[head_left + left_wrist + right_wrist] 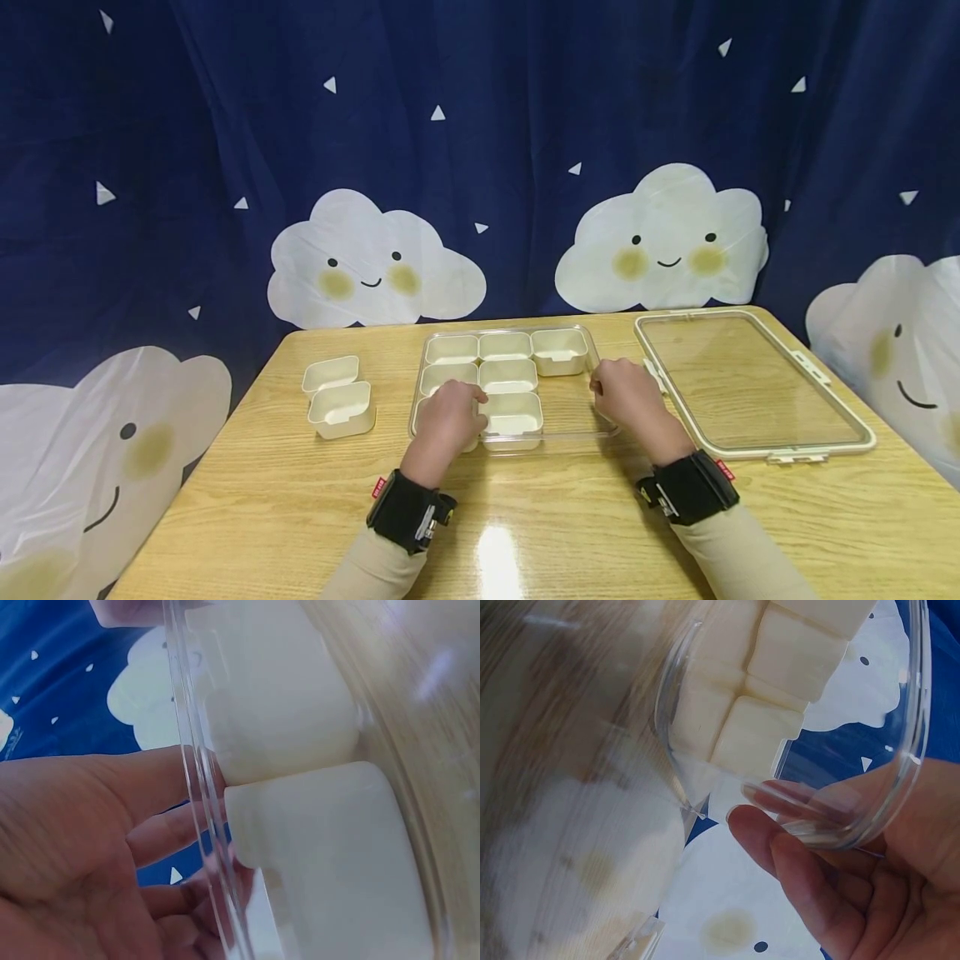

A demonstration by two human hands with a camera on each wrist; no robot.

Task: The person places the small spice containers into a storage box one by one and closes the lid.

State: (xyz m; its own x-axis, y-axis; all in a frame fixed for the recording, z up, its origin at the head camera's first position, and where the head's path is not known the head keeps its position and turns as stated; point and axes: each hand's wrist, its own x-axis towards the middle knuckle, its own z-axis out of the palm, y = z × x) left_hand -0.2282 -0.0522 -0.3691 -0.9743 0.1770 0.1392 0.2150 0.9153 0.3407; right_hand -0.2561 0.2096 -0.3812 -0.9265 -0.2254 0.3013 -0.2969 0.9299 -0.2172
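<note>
A clear rectangular box (577,435) stands on the table with rows of small cream containers (507,375) inside it. My left hand (447,417) reaches over its front wall, covering most of the front-left container (330,862). Thumb and fingers pinch at the rim there, beside the seam with the front-middle container (513,414); which of the two rims is held I cannot tell. On the right side, my right hand (628,396) grips the box wall near the front corner. Its curled fingers show around the transparent wall in the right wrist view.
Two more cream containers (341,408) sit together on the left of the wooden table (247,500). A clear lid with a cream frame and clips (750,379) lies to the right of the box. Behind hangs a dark blue curtain (517,167) with cloud prints.
</note>
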